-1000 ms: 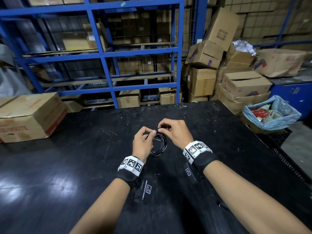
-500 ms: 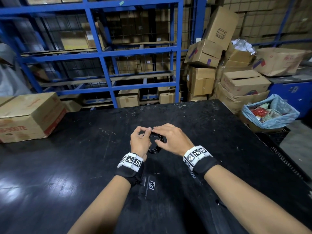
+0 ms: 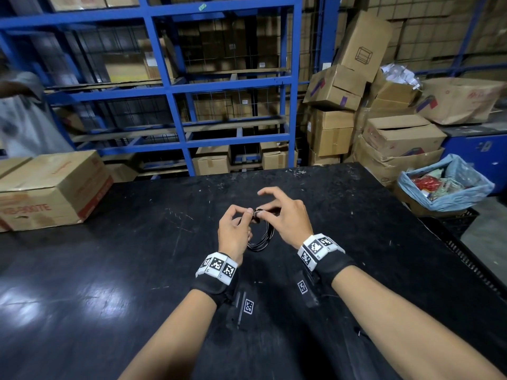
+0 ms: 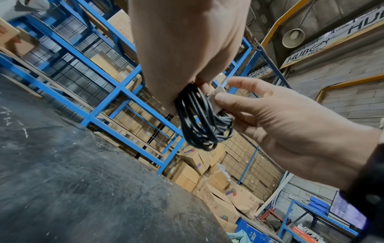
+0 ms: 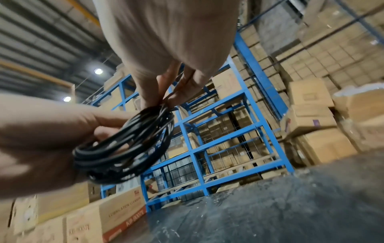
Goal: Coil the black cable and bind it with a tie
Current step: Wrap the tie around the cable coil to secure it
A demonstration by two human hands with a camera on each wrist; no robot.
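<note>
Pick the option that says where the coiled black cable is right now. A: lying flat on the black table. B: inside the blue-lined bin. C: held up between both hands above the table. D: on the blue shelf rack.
C: the black cable hangs in a coil, with the left hand and the right hand both pinching its top above the table.

A carton (image 3: 49, 187) sits on the table (image 3: 109, 270) at left, shelving (image 3: 175, 91) behind, bin (image 3: 447, 185) right.

Count: two hands, left hand (image 3: 233, 231) and right hand (image 3: 285, 218). One coiled black cable (image 3: 262, 239), one pale tie (image 4: 217, 100) at its top. One black table (image 3: 137, 270). One cardboard box (image 3: 52, 190) on it. One blue-lined bin (image 3: 444, 185) beside.
</note>
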